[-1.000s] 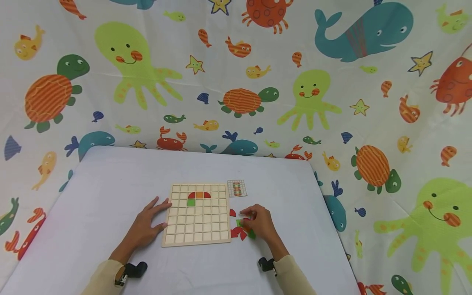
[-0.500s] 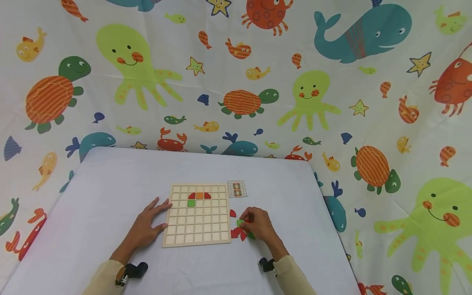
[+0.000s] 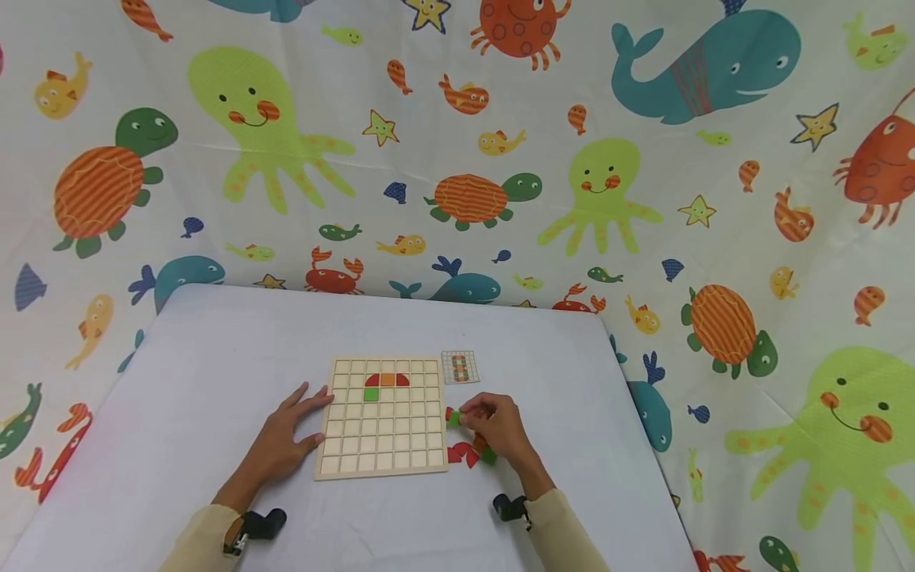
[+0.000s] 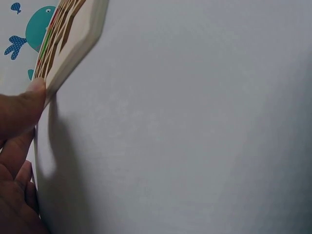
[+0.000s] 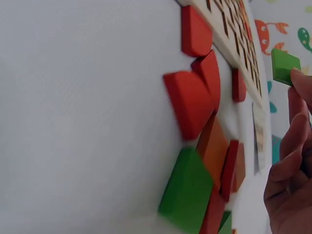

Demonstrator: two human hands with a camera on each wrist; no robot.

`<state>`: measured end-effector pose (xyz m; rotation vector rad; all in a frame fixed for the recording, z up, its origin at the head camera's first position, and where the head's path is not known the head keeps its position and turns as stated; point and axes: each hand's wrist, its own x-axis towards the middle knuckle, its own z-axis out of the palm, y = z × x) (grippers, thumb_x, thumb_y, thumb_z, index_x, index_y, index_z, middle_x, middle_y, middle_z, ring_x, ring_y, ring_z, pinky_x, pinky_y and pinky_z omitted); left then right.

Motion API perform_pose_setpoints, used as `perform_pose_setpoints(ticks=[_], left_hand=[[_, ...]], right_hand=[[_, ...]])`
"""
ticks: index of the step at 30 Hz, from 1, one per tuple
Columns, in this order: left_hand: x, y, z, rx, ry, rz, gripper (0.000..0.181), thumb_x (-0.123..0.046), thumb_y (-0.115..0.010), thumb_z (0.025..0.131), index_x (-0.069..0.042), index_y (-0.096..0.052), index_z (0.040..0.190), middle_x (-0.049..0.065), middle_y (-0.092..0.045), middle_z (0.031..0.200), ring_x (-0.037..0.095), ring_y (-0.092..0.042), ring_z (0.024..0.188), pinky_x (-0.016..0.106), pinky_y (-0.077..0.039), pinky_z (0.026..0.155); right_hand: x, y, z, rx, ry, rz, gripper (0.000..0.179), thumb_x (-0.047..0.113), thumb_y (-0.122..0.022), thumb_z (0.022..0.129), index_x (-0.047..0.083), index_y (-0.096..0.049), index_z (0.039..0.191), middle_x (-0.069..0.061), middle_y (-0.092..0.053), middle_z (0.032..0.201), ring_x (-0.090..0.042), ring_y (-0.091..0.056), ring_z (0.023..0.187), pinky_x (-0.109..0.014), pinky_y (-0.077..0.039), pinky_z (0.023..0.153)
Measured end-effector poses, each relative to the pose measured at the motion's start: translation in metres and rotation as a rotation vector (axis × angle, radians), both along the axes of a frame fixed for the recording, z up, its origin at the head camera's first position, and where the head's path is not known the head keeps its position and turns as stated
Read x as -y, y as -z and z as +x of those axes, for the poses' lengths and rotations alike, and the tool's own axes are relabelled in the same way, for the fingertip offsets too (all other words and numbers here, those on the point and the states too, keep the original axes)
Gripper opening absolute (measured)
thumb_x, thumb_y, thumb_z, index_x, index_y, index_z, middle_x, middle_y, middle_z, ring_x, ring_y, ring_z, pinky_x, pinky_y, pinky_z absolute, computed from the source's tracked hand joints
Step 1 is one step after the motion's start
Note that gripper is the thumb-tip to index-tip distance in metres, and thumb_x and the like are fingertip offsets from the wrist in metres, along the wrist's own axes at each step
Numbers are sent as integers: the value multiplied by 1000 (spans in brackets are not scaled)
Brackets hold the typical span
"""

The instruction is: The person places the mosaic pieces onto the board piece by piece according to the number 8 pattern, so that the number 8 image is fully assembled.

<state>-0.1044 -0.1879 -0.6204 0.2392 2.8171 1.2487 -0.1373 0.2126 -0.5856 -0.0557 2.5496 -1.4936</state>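
Observation:
My right hand (image 3: 499, 425) pinches a green square tile (image 5: 284, 66) between thumb and fingertips, just off the right edge of a wooden grid board (image 3: 380, 469). Spread along the board's left edge, my left hand (image 3: 284, 435) touches it with thumb and fingers; in the left wrist view the thumb (image 4: 29, 105) lies at the board's side. Set in the grid are two red quarter-round tiles, an orange square (image 3: 388, 380) between them, and a green square (image 3: 371, 394) below the left one. Red tiles (image 5: 190, 102), an orange one (image 5: 213, 148) and a green one (image 5: 187, 190) lie loose under my right hand.
A small pattern card (image 3: 460, 367) with a printed grid lies by the board's upper right corner. White cloth covers the table (image 3: 214, 342). Behind it hangs a curtain (image 3: 429, 159) printed with sea animals.
My right hand has lifted the green square tile from the loose pile and carried it up and left toward the board. The left hand has stayed in place.

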Motion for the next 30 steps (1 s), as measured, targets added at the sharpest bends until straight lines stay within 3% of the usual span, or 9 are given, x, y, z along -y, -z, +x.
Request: perform_pose_setpoints(ticks=[13, 22, 30], left_hand=[[0, -2, 1, 7, 0, 2, 72, -7, -83, 87, -16, -57, 153, 13, -45, 167, 51, -23, 161, 80, -23, 121], [0, -4, -1, -5, 7, 9, 72, -6, -82, 87, -16, -56, 153, 14, -45, 167, 50, -22, 161, 80, -22, 121], [1, -1, -1, 2, 6, 8, 72, -6, -82, 87, -16, -56, 153, 14, -45, 167, 51, -22, 161, 81, -22, 120]], right_hand=[[45, -6, -29, -76, -43, -26, 6, 18, -84, 93, 20, -80, 97, 0, -73, 89, -12, -50, 65, -20, -42, 53], [82, -5, -50, -116, -65, 21, 5, 15, -83, 93, 15, -81, 97, -2, -76, 88, -9, -61, 70, -23, -53, 61], [103, 4, -58, -98, -56, 155, 4, 16, -84, 92, 18, -80, 92, 4, -75, 84, -3, -63, 73, -23, -52, 64]])
